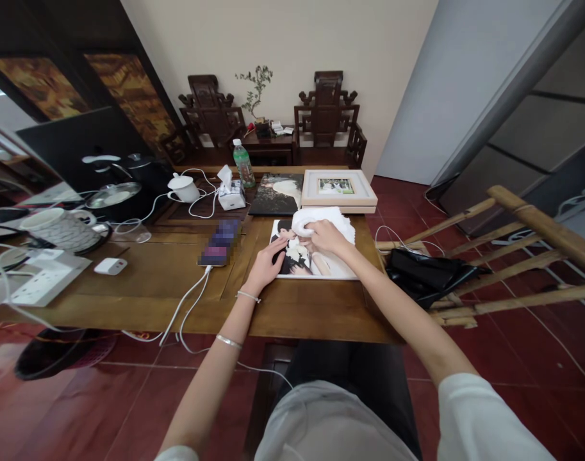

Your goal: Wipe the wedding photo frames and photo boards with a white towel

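A photo panel (299, 261) with a printed picture of a couple and white flowers lies flat near the table's front right. My left hand (267, 261) rests on its left edge, fingers stretched out and holding nothing. In my right hand (327, 235) is a bunched white cloth (337, 221), pressed on the panel's upper part and covering some of the picture. Behind the panel lie a dark photo album (276, 195) and a pale picture frame (366, 192) with a small photo in its middle.
Left of the panel are a phone (220, 242) on a white cable, a tissue box (232, 195) and a green-labelled bottle (243, 165). Farther left stand a lidded cup (183, 188), a patterned mug (59, 229) and a power strip (47, 278). A bamboo rack (484, 256) stands at the right.
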Motion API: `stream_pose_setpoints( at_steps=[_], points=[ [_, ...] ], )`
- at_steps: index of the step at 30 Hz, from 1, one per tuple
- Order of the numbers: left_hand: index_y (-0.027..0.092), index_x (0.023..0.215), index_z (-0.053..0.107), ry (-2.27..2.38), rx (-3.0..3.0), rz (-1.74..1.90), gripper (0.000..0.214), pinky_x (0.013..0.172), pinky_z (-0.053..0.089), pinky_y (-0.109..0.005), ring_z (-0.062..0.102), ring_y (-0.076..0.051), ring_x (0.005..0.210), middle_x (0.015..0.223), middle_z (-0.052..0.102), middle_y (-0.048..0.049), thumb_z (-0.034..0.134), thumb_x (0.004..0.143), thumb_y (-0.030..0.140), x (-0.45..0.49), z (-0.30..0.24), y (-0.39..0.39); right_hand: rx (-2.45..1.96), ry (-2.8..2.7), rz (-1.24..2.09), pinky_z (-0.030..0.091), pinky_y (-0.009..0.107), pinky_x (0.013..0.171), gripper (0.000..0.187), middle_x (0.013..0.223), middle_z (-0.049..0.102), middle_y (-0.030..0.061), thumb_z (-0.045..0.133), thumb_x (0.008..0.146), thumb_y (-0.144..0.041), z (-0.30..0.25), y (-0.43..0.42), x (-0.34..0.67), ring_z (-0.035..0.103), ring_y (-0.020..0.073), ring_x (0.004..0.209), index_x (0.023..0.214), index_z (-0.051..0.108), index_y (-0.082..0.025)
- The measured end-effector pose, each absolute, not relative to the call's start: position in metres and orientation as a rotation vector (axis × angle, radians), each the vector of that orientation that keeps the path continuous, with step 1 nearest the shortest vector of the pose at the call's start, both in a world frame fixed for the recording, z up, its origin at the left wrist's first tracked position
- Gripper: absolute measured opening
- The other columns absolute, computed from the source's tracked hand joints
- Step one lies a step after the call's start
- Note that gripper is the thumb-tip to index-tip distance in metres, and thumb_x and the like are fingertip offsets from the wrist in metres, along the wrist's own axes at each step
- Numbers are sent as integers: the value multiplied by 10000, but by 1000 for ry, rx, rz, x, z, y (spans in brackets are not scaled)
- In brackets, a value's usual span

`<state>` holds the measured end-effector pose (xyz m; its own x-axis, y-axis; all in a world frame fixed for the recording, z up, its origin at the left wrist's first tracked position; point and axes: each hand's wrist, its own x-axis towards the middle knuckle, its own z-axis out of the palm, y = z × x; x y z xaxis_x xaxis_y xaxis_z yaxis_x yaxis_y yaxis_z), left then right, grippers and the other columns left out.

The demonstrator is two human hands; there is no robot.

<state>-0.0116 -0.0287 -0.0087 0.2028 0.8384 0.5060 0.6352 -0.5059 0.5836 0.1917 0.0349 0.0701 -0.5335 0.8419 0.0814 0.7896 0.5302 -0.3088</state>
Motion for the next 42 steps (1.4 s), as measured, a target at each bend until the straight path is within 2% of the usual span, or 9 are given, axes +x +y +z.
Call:
stream_pose_setpoints(
  at_steps=[5,9,12,16,21,25,29,34,42],
  points=[
    [145,1182,631,1397,2233,1200,341,1091,377,-429,504,-228,1253,1292,585,-112,464,898,232,-12,-10,-28,-1347,-2603,200,290,509,1008,408,1193,616,180,397,788,-70,58,-9,191,500,306,1188,1091,657,-149],
    [152,1198,623,1400,2232,1177,351,1093,373,-437,502,-231,1255,1304,577,-102,459,898,230,-11,-8,-28,-1250,-2687,228,192,570,1067,456,1325,534,165,391,754,-30,49,-63,198,312,300,1351,1116,644,-141],
    [147,1209,617,1406,2219,1161,358,1100,362,-432,482,-230,1273,1306,577,-100,455,900,225,-11,-5,-30,-1172,-2721,316,176,577,1078,472,1354,514,148,389,727,-16,52,-94,206,292,296,1366,1100,648,-146],
    [133,1211,615,1422,2207,1156,362,1099,365,-423,484,-231,1271,1302,579,-109,458,900,232,-10,-4,-31,-1138,-2760,406,284,531,1029,426,1205,602,180,398,729,-46,65,-109,212,436,296,1267,1039,671,-149],
    [140,1208,618,1415,2205,1149,361,1102,360,-424,481,-231,1274,1305,577,-105,455,900,234,-11,-6,-30,-1178,-2734,467,394,383,907,444,1065,672,114,377,735,-58,79,-84,211,596,242,1018,1037,673,-195],
    [160,1206,619,1403,2216,1164,354,1099,362,-425,490,-227,1266,1302,583,-94,450,907,247,-11,-7,-29,-1256,-2687,398,413,345,831,395,1024,686,101,379,756,-83,78,-46,206,622,236,885,986,682,-192],
    [173,1283,557,1343,2230,1233,388,1110,345,-402,454,-208,1297,1358,535,-81,425,930,266,-10,-3,-33,-1335,-2598,249,356,443,953,438,1166,639,125,378,771,-65,67,-9,192,560,277,1081,1100,642,-180],
    [192,1381,447,1344,2158,1335,450,1130,300,-393,384,-209,1345,1430,457,-76,379,964,348,-9,4,-40,-1228,-2641,114,198,628,1035,468,1351,530,103,407,769,-45,49,2,168,296,328,1343,1159,619,-194],
    [223,1455,321,1334,2128,1428,509,1165,181,-447,153,-237,1431,1537,260,-50,249,988,415,-10,0,-41,-723,-2859,279,139,551,1119,427,1359,535,50,426,728,4,48,-49,181,274,238,1388,987,690,-210]
  ],
)
